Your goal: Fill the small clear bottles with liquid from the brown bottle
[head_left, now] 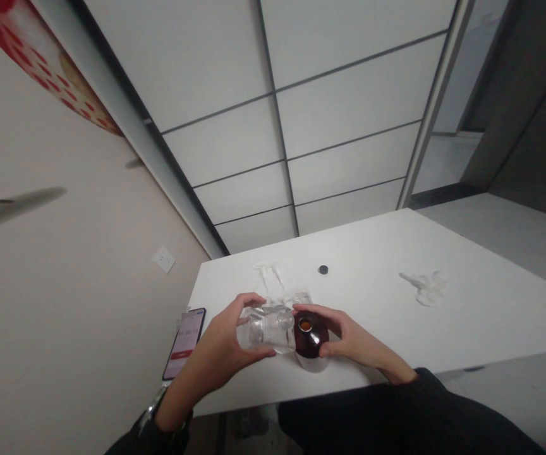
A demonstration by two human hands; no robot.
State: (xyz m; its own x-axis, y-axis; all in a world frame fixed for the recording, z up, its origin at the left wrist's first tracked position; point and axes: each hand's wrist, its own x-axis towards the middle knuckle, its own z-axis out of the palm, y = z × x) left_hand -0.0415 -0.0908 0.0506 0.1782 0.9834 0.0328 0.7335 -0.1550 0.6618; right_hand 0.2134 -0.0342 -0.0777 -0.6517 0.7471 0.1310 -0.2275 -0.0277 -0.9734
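Wrapped round a clear, blocky see-through container [272,330], my left hand [228,338] holds it lying sideways above the near part of the table. My right hand [349,332] grips a dark brown bottle [311,344], which is upright with its narrow mouth uncovered. The clear container's right end is right beside the bottle and seems to touch it. Below the brown part the bottle shows a pale base or label. Farther back lies a small dark round cap [323,270], with neither hand on it.
White pieces [270,276], perhaps pump tops, lie beyond my hands near a clear item [299,298]. A crumpled white tissue [429,289] rests on the white table [377,253] at right. A phone [185,344] is at the left edge, by the wall.
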